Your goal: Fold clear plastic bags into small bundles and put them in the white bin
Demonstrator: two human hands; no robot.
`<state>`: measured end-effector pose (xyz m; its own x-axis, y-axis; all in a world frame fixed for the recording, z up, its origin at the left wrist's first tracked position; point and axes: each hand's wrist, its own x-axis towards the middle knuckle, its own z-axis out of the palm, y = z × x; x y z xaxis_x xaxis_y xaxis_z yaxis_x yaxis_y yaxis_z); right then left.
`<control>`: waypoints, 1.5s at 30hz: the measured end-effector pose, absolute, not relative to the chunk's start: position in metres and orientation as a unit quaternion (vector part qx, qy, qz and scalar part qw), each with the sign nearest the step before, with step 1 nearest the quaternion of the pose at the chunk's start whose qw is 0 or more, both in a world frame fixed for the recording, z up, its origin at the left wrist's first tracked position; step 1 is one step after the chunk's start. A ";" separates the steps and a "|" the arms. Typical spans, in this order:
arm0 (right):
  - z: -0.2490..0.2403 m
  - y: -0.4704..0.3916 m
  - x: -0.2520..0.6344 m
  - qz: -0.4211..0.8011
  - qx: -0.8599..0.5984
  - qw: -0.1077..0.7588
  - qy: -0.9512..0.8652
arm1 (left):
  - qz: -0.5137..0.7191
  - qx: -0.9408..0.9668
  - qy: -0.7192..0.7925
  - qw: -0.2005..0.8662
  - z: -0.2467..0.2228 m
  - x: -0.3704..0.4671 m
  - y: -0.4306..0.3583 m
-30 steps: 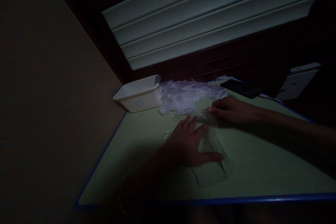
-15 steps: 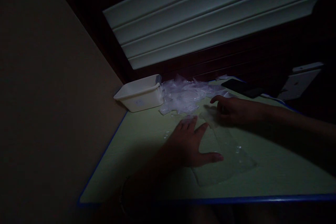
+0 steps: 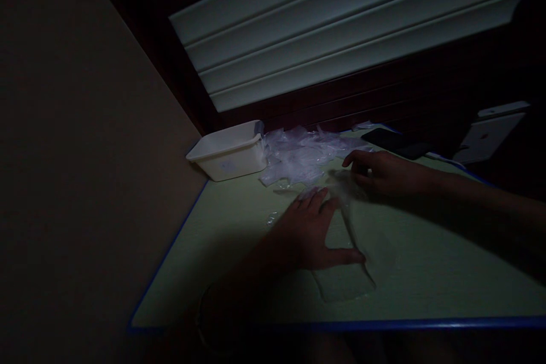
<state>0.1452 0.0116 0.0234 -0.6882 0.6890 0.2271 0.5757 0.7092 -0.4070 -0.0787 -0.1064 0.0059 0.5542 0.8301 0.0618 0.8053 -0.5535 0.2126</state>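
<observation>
A clear plastic bag [image 3: 343, 286] lies flat on the light green tabletop [image 3: 443, 273], with a crease down its right side. My left hand [image 3: 305, 233] is spread over it, palm down, thumb stretched out to the bag's right edge. At the bag's far end my right hand [image 3: 377, 173] is curled, with thin clear film at its fingertips; the dim light blurs the exact grip. Beyond both hands a loose pile of clear plastic bags [image 3: 294, 153] is heaped.
A white plastic bin [image 3: 232, 156] stands left of the pile, by the wall. A dark phone-like slab [image 3: 396, 142] lies at the back right, near a white box [image 3: 488, 133]. Blue edging [image 3: 384, 325] runs along the table. Behind is a slatted panel [image 3: 341, 28].
The bag's right part, earlier spread out toward the right, is now drawn in to a narrower shape. My right hand has curled slightly more; my left hand stays nearly in place.
</observation>
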 end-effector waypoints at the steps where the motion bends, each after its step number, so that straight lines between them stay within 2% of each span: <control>1: 0.024 0.011 0.145 0.146 -0.348 0.187 -0.907 | 0.081 0.878 0.466 0.081 0.006 -0.078 -0.106; 15: 0.017 0.017 0.147 0.140 -0.363 0.163 -0.907 | 0.109 0.902 0.411 0.074 0.010 -0.078 -0.104; 24: 0.025 0.007 0.145 0.132 -0.338 0.200 -0.910 | 0.112 0.900 0.411 0.091 0.015 -0.075 -0.105; 37: 0.030 -0.004 0.139 0.311 -0.284 0.260 -0.869 | 0.148 0.897 0.407 0.094 0.014 -0.077 -0.102; 41: 0.025 0.000 0.138 0.279 -0.317 0.286 -0.860 | 0.151 0.891 0.416 0.097 0.013 -0.077 -0.101; 45: 0.022 -0.001 0.136 0.251 -0.327 0.252 -0.875 | 0.173 0.882 0.427 0.102 0.011 -0.078 -0.099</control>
